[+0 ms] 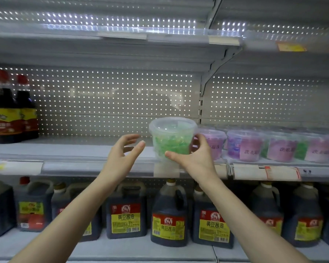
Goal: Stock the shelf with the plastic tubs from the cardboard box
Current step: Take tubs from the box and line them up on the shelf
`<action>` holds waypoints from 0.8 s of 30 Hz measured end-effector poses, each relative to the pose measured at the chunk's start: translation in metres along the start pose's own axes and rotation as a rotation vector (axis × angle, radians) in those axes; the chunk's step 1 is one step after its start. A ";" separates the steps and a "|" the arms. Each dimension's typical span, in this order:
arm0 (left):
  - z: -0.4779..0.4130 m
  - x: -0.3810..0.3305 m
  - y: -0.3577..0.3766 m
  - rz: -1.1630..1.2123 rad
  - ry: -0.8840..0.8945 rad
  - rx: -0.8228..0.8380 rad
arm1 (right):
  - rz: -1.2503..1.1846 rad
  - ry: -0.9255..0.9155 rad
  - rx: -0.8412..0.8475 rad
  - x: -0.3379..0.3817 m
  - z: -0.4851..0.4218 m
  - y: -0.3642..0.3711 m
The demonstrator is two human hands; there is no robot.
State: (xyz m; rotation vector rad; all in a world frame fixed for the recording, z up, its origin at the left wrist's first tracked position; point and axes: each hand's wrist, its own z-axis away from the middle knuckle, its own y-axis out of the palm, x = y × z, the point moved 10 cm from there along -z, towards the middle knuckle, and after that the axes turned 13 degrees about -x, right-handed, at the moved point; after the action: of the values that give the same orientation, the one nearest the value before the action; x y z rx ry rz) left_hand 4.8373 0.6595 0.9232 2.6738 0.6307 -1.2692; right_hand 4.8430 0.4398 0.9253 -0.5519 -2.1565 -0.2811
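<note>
Clear lidded plastic tub with green contents (172, 138) is gripped at side by right hand (195, 156) at front edge of grey metal shelf (95, 149), beside row of purple-filled tubs (249, 147), probably to extend row. Left hand (124, 150) is held open nearby, empty.

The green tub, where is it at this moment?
Head view, near centre: the right hand grips the green tub at the front of the middle shelf, just left of the purple tubs; the left hand hovers beside it, not touching.

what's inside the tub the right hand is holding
Green pieces fill the tub, showing through its clear wall and lid. What they are is too blurred to tell; the right hand covers its lower right side.
</note>
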 end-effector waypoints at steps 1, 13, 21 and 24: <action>-0.004 0.004 -0.005 -0.006 0.011 -0.008 | 0.060 -0.026 -0.056 0.000 -0.004 0.001; -0.034 0.042 -0.018 -0.133 0.080 0.050 | 0.609 -0.074 -0.249 -0.034 -0.031 0.036; -0.039 0.041 -0.001 -0.178 0.162 0.085 | 0.798 -0.026 -0.179 -0.039 -0.028 0.030; -0.042 0.039 0.005 -0.173 0.173 0.085 | 0.610 -0.048 -0.087 -0.040 -0.028 0.024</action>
State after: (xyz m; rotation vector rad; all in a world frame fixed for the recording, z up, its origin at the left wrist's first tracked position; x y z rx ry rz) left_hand 4.8908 0.6790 0.9201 2.8764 0.8659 -1.1333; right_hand 4.8954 0.4388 0.9107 -1.2359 -1.9170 -0.0228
